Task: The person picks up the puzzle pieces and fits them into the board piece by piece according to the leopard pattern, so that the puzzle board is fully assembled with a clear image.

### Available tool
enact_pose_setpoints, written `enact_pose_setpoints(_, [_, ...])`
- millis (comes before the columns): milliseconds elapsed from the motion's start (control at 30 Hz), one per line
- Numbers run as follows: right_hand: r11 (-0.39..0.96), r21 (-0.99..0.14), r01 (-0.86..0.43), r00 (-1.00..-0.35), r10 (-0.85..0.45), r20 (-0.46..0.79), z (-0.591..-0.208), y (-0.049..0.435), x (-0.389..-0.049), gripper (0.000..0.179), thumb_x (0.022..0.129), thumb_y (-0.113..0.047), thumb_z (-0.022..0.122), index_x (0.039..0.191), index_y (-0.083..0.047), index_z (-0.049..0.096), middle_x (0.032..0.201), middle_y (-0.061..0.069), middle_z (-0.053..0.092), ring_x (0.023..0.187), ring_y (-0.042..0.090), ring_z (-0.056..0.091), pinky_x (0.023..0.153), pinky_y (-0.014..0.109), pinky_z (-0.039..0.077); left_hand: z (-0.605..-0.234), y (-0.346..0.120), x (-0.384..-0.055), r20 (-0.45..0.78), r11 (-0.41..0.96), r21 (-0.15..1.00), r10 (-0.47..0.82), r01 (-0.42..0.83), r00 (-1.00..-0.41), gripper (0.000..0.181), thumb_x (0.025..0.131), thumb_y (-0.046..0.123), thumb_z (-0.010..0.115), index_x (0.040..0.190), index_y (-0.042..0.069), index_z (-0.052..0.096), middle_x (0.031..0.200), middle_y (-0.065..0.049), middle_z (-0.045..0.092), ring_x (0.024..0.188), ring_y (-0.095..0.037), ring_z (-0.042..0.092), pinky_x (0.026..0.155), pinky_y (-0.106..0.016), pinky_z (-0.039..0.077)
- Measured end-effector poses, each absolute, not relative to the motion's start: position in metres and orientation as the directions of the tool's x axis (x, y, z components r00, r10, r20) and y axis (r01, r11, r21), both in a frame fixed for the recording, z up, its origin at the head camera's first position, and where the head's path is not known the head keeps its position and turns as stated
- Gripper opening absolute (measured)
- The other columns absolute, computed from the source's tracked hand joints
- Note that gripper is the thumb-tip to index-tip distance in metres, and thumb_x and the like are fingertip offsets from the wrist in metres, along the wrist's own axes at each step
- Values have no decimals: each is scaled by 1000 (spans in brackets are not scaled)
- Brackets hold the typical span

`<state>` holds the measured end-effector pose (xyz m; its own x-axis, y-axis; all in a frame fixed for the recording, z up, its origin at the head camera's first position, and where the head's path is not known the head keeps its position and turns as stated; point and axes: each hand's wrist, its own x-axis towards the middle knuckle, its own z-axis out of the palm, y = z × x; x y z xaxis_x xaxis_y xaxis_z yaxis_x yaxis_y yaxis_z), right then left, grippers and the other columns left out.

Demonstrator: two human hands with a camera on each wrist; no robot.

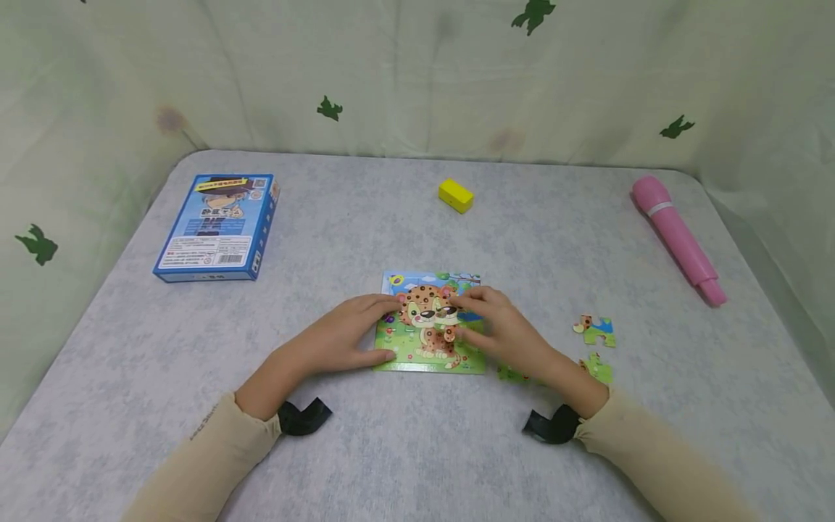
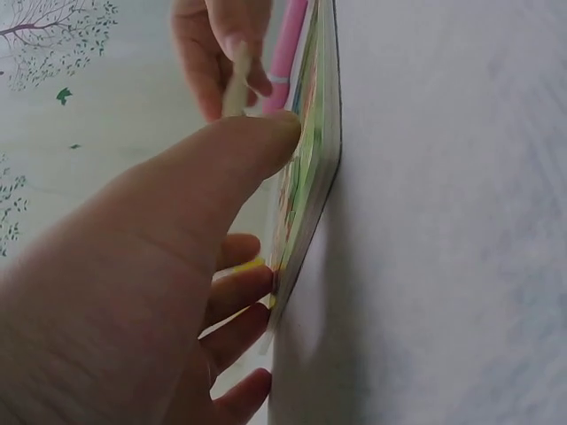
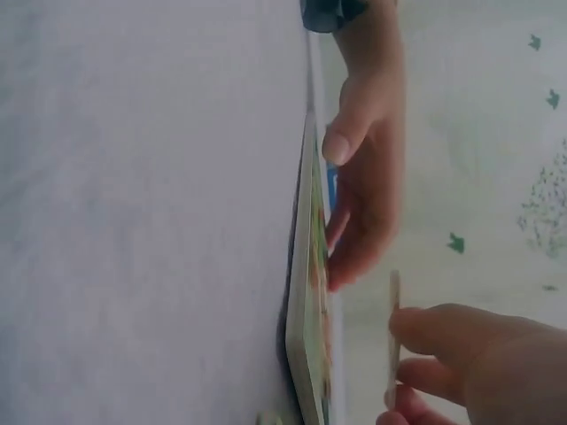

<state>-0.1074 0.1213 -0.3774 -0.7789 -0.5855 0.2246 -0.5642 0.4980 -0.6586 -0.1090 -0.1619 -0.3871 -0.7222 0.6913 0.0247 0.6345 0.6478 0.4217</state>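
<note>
A jigsaw puzzle (image 1: 404,360) with a cartoon leopard lies flat in its tray in front of me. At its left side rests my left hand (image 1: 346,330), thumb and fingers spread along the edge and touching it. My right hand (image 1: 505,326) is above the puzzle's right half. Between its thumb and fingers it pinches a thin puzzle piece (image 3: 395,288), held edge-on and apart from the board in the right wrist view. Loose puzzle pieces (image 1: 600,330) lie right of the board, some partly hidden under my right wrist.
A blue box (image 1: 215,228) lies at the back left of the table (image 1: 365,217). A yellow block (image 1: 456,196) sits behind the puzzle. Toward the right edge lies a pink, stick-shaped object (image 1: 678,239) with a rounded head. A pale curtain (image 1: 391,65) hangs behind.
</note>
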Motion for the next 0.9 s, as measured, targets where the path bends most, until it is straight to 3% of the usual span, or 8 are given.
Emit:
enact_pose_setpoints(500, [578,-533,-618,-749,-640,174,-395,95,-118,42,83,-19,65,123,-9,57,116,6,51,108,22,44,91,44,32,-389,-154,-99,41,628,277,749,728,-661,73,78,64,52,139,29,36,141,-14,27,126,-30,27,100,-45,24])
enact_pose_setpoints(767, [621,-471,-627,-747,-650,137,-389,91,-119,41,84,-23,64,122,-9,58,105,-2,48,88,15,41,77,35,33,-390,-153,-98,46,634,254,746,730,-664,67,78,63,52,135,29,43,140,-14,28,126,-29,26,100,-44,23])
enact_pose_setpoints(900, [617,-472,-630,-736,-668,109,-388,92,-119,45,85,-27,62,126,-9,54,105,-1,46,89,16,40,77,37,32,-390,-152,-99,44,639,276,738,718,-673,68,77,63,53,135,29,43,139,-14,28,125,-29,27,100,-44,23])
